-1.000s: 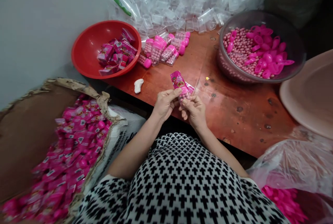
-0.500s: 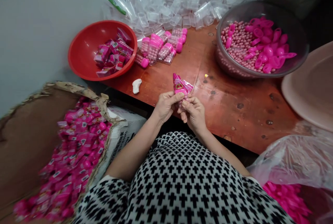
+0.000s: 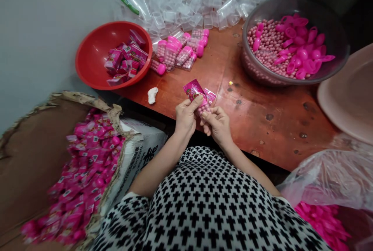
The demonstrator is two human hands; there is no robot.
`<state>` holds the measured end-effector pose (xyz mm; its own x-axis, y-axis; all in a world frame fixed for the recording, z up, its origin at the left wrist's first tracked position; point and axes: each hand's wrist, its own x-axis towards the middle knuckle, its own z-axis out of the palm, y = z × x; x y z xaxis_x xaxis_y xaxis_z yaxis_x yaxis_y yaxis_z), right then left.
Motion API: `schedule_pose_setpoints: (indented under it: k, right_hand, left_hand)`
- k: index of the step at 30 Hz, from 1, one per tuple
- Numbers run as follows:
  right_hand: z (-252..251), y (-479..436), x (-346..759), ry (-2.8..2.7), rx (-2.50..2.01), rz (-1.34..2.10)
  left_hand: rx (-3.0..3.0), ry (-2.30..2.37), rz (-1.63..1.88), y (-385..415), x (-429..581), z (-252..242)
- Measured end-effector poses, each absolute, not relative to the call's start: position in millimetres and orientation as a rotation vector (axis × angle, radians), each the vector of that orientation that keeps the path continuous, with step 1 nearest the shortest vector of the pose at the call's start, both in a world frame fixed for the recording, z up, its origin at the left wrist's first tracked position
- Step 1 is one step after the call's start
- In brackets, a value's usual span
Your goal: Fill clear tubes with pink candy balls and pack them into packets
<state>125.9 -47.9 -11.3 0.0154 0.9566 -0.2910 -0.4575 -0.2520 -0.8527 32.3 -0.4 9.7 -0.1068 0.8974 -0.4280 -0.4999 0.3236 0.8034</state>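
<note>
My left hand (image 3: 185,117) is closed on a pink printed wrapper (image 3: 192,89), its thumb pressed on the wrapper's lower end. Directly below that, a small clear tube of pink balls (image 3: 203,108) shows between my hands. My right hand (image 3: 218,122) pinches the tube's lower end with thumb and fingers. Whether the tube is partly inside the wrapper, I cannot tell. Just behind my fingers lies another pink wrapper (image 3: 210,95) on the wooden table (image 3: 262,126). Several filled tubes with pink caps (image 3: 183,54) lie in a pile farther back.
A red bowl (image 3: 87,56) holds wrapped packs. A grey bowl (image 3: 247,60) contains pink balls and scoops. Clear empty tubes (image 3: 192,2) are heaped behind. A torn carton (image 3: 26,150) of pink packs stands left; a plastic bag (image 3: 329,177) with pink pieces sits right.
The wrapper has turned and tipped leftward, showing more of its printed face. My left hand has shifted slightly, and more of the ball-filled tube shows between my hands.
</note>
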Motion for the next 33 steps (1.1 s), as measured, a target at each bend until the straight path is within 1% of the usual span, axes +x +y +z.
schedule_pose_setpoints:
  k: [3, 11, 17, 22, 28, 33]
  right_hand:
    - [-8.2, -52.0, 129.0, -0.677, -1.151, 1.52]
    - [-1.8, -50.4, 138.7, -0.719, -1.204, 1.527]
    - [0.4, -50.1, 146.0, -0.785, -1.163, 1.546]
    - [-6.2, -53.4, 143.3, -0.762, -1.145, 1.534]
    - [-13.2, -52.6, 143.4, -0.759, -1.08, 1.578]
    - [-17.7, -52.0, 146.4, -0.772, -1.079, 1.605]
  left_hand:
    - [0.38, 1.181, 1.305, 4.5, 33.7, 8.5]
    - [0.354, 1.179, 1.318, 6.5, 32.8, 9.7]
    - [0.635, 1.199, 1.416, 6.2, 27.5, 0.9]
    - [0.681, 1.168, 1.398, 3.8, 26.8, 1.3]
    - [0.46, 1.146, 1.25, 6.3, 26.8, 12.8]
    - [0.389, 1.13, 1.181, 6.6, 25.1, 13.8]
